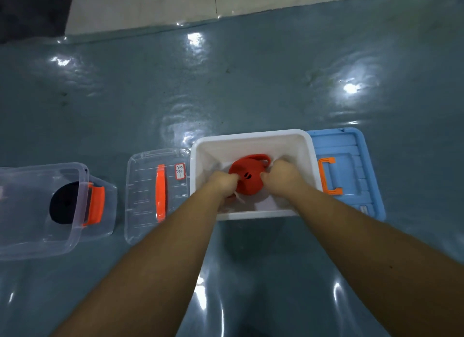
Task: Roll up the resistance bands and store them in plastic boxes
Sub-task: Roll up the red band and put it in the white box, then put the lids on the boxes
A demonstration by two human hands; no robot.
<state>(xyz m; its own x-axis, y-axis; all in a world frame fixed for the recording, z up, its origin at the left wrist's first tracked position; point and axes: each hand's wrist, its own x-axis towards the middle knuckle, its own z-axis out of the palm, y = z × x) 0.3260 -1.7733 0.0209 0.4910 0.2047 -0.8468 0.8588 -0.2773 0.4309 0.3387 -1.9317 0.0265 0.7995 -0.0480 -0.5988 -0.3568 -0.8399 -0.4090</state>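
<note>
— Glossy teal floor (251,85) all round; where's the band?
— Rolled red resistance band (247,178) sits inside the white box (251,137), between both hands. Left hand (223,183) grips its left edge, right hand (282,172) its right edge.
— Around that?
— Blue lid (351,166) touching the box's right side, clear lid (140,198) left, then a clear box (37,246) holding a black roll (64,206)
</note>
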